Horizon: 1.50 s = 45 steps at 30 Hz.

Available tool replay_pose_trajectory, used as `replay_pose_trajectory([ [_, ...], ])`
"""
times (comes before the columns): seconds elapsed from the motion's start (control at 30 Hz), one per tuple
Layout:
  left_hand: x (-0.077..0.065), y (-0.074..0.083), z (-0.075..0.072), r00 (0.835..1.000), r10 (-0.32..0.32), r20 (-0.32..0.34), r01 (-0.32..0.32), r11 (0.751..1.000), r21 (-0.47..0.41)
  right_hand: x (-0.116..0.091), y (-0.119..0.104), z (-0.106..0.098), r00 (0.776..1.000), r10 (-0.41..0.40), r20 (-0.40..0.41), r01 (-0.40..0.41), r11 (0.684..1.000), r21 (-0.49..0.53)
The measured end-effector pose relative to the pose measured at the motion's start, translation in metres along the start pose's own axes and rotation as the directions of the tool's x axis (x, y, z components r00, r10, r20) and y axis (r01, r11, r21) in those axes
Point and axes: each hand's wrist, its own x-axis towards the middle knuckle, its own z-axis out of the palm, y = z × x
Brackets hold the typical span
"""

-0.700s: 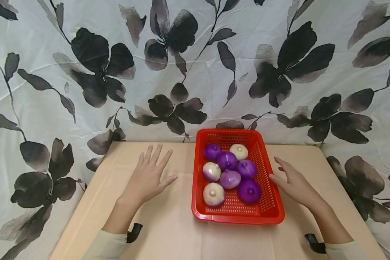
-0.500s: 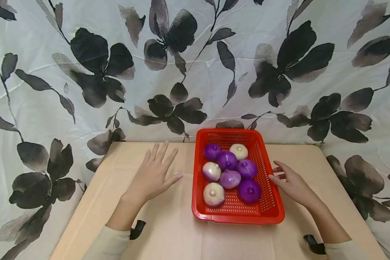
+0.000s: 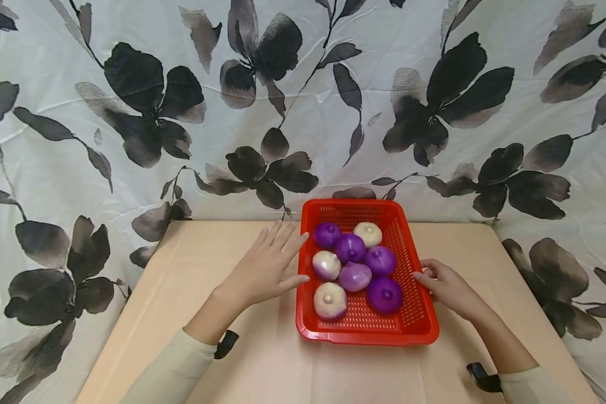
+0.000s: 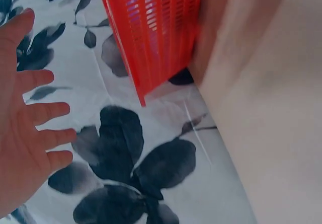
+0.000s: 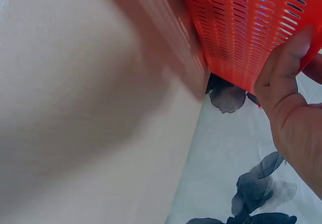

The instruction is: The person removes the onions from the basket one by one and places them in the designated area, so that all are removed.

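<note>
A red plastic basket (image 3: 368,338) with slotted walls rests on the table and holds several onions, such as a purple onion (image 3: 384,295) and a whitish one (image 3: 330,301). My right hand (image 3: 451,289) grips the basket's right rim, thumb on top and curled fingers against the outer wall; the right wrist view shows these fingers (image 5: 284,63) up close. On the other side, my left hand (image 3: 262,269) is spread with straight fingers, its fingertips at the left rim. In the left wrist view, a gap shows between the left hand (image 4: 25,128) and the basket wall (image 4: 156,38).
The light wooden-coloured tabletop (image 3: 232,370) ends at the back against a white cloth (image 3: 182,28) with dark flower prints. A dark strap piece (image 3: 227,344) sits at the left wrist, another dark piece (image 3: 483,377) at the right.
My left hand has moved right, from bare table to the basket's left rim. The right hand's fingers have curled in at the right rim. The basket still stands in its place.
</note>
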Motion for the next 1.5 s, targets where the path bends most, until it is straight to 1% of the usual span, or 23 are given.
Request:
replay_pose_trajectory([
  [0.1,0.012,0.005,0.003,0.998,0.061,0.016,-0.061,0.998,-0.008,0.001,-0.001,-0.001,1.0,-0.002,0.006,0.002,1.0,0.007],
  [0.2,0.021,0.01,0.008,0.993,0.107,0.048,-0.104,0.992,-0.069,0.002,-0.001,-0.002,1.0,-0.003,0.007,0.003,1.0,0.007],
  [0.33,0.029,0.016,0.015,0.984,0.138,0.112,-0.116,0.977,-0.181,0.004,-0.002,-0.003,1.0,-0.015,0.012,0.015,1.0,0.004],
  [0.43,0.035,0.02,0.024,0.974,0.161,0.156,-0.121,0.963,-0.241,0.005,-0.001,-0.004,1.0,-0.021,0.02,0.02,1.0,0.008],
  [0.6,0.044,0.027,0.036,0.951,0.22,0.215,-0.155,0.946,-0.283,0.005,0.0,-0.005,0.999,-0.017,0.029,0.017,1.0,0.013],
  [0.77,0.055,0.036,0.043,0.923,0.261,0.284,-0.175,0.94,-0.294,0.003,0.0,-0.004,1.0,-0.008,0.023,0.007,1.0,0.011],
  [0.83,0.058,0.039,0.045,0.91,0.269,0.317,-0.173,0.939,-0.298,0.002,-0.001,-0.004,1.0,-0.008,0.023,0.008,1.0,0.009],
  [0.93,0.062,0.043,0.047,0.891,0.267,0.367,-0.157,0.94,-0.302,0.001,-0.001,-0.003,1.0,-0.009,0.022,0.009,1.0,0.007],
  [1.03,0.064,0.045,0.049,0.874,0.25,0.416,-0.125,0.944,-0.305,-0.001,-0.002,-0.002,1.0,-0.015,0.022,0.015,1.0,0.004],
  [1.13,0.065,0.047,0.05,0.859,0.245,0.449,-0.131,0.954,-0.269,-0.004,-0.003,0.0,1.0,-0.015,0.017,0.015,1.0,0.003],
  [1.2,0.064,0.048,0.051,0.853,0.242,0.462,-0.143,0.961,-0.238,-0.007,-0.004,0.001,1.0,-0.017,0.015,0.017,1.0,0.008],
  [1.3,0.061,0.051,0.052,0.849,0.237,0.472,-0.169,0.968,-0.183,-0.01,-0.005,0.003,1.0,-0.011,0.007,0.011,1.0,0.02],
  [1.4,0.058,0.053,0.052,0.848,0.23,0.476,-0.18,0.972,-0.149,-0.014,-0.006,0.006,1.0,-0.013,0.006,0.012,1.0,0.021],
  [1.5,0.055,0.053,0.052,0.851,0.234,0.471,-0.187,0.972,-0.145,-0.017,-0.007,0.009,1.0,-0.004,-0.008,0.004,1.0,0.017],
])
